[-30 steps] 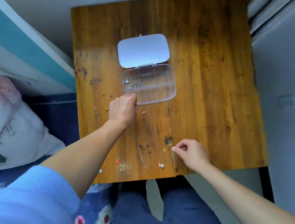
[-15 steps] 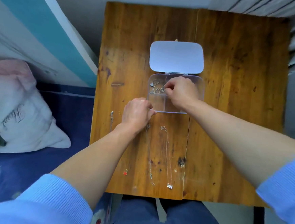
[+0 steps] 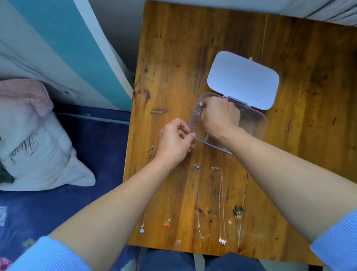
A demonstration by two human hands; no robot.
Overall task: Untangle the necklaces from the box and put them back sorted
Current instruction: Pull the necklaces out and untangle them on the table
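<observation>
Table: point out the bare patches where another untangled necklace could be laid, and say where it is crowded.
Free: the wooden table right of the clear box and right of the rightmost laid-out necklace; also the far strip beyond the open lid. Crowded: the near-left, where four necklaces lie side by side under the left hand.

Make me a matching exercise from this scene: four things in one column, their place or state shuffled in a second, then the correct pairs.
Things:
1. box lid
2. right hand
3. left hand
4. red pendant

Places or states:
A. near the table's front edge, on a laid-out chain
B. inside the clear box, on the tangled chains
C. flipped open, lying flat
D. at the box's near left corner

Pairs: 1-C, 2-B, 3-D, 4-A
</observation>
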